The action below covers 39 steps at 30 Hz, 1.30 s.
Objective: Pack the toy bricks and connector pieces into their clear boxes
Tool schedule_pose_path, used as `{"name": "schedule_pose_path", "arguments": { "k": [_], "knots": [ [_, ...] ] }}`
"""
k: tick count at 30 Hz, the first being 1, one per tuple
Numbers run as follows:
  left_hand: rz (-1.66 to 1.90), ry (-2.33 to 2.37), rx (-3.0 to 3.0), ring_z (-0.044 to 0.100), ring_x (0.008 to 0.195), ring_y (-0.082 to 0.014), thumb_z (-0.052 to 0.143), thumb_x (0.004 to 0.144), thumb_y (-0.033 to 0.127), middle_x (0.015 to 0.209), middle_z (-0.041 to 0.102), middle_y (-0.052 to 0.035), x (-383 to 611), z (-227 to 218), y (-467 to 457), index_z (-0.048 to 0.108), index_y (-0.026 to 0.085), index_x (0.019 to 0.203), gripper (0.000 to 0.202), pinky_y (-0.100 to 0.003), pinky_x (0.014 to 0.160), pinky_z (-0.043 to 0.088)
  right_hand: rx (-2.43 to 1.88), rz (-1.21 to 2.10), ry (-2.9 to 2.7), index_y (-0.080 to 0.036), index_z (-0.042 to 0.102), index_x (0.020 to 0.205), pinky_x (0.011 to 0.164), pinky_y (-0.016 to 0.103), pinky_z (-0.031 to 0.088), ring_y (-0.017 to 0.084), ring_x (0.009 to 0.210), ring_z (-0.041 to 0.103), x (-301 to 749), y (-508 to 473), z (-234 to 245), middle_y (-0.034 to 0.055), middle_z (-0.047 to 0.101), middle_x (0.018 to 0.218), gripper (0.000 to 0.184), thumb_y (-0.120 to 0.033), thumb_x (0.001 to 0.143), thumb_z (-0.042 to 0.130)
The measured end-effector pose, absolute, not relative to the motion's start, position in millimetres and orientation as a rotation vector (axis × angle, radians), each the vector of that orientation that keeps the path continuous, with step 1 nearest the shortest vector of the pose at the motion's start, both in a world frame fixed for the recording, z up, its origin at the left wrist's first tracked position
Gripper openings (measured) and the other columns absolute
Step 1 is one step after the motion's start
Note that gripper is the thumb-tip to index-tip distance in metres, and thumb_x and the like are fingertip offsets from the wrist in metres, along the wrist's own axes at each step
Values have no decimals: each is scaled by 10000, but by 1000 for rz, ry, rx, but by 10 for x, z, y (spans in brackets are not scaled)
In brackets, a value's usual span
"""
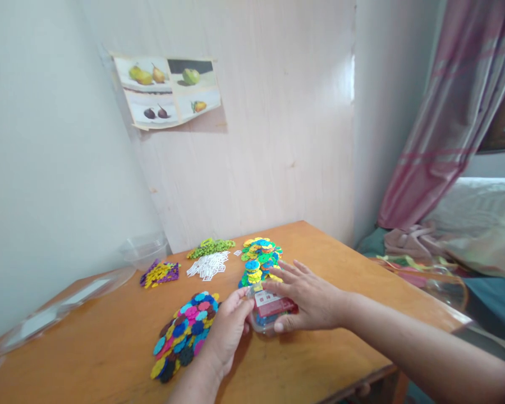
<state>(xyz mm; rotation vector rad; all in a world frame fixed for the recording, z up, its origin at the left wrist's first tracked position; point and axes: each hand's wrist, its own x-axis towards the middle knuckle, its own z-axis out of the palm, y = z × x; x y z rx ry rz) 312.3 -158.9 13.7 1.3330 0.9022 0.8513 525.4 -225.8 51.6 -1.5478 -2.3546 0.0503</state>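
A small clear plastic box (266, 324) with a red and white label on top is between my hands over the table. Blue pieces show through its side. My left hand (231, 325) grips the box's left edge, thumb on the near side. Over its right part my right hand (307, 300) is spread, fingers stretched out and thumb near the front edge; how firmly it touches cannot be made out. Just behind the box lies a pile of green, blue and yellow notched discs (256, 261), partly hidden by my right hand. Many-coloured discs (187, 325) are heaped left of my left hand.
Further back on the wooden table (328, 370) lie white pieces (208, 265), green pieces (210, 247) and purple and yellow pieces (160, 274). A clear tub (143, 249) stands by the wall. Clear plastic packaging (67, 306) lies along the left edge.
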Motion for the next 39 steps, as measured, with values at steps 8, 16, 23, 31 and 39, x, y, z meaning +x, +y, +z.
{"name": "schedule_pose_path", "arguments": {
  "k": [8,16,23,31,39],
  "knots": [
    [908,910,1202,382,417,-59,650,739,602,527,480,63,3159,12,-1455,556,181,752,432,-195,441,243,-1528,102,-2376,-368,475,1435,1124,574,222,386,1381,362,5283,-2215,462,98,393,1538,784,-794,777,486],
    [912,1003,1171,364,412,-64,738,633,478,478,455,72,3313,-40,-1290,522,190,686,364,-193,437,215,-1542,89,-2369,-368,469,1439,1123,561,226,384,1380,362,5283,-2221,446,100,406,1530,786,-792,777,490],
    [944,982,1153,426,444,-82,749,625,521,517,515,61,3329,-12,-1343,563,190,725,393,-204,477,298,-1554,102,-2354,-359,507,1414,1113,553,248,391,1391,339,5290,-2204,446,98,400,1533,773,-792,773,496],
    [885,935,1291,443,511,-77,684,705,645,615,570,30,3218,-69,-1384,626,170,848,499,-199,507,292,-1558,104,-2392,-364,468,1441,1111,576,245,405,1407,308,5280,-2242,470,101,364,1554,807,-804,764,491],
    [899,913,1290,559,623,-133,662,732,638,703,638,-7,3247,-107,-1392,644,174,905,496,-223,577,378,-1557,75,-2378,-358,468,1442,1116,565,239,393,1393,335,5279,-2238,433,97,394,1537,804,-799,770,491]
  ]
}}
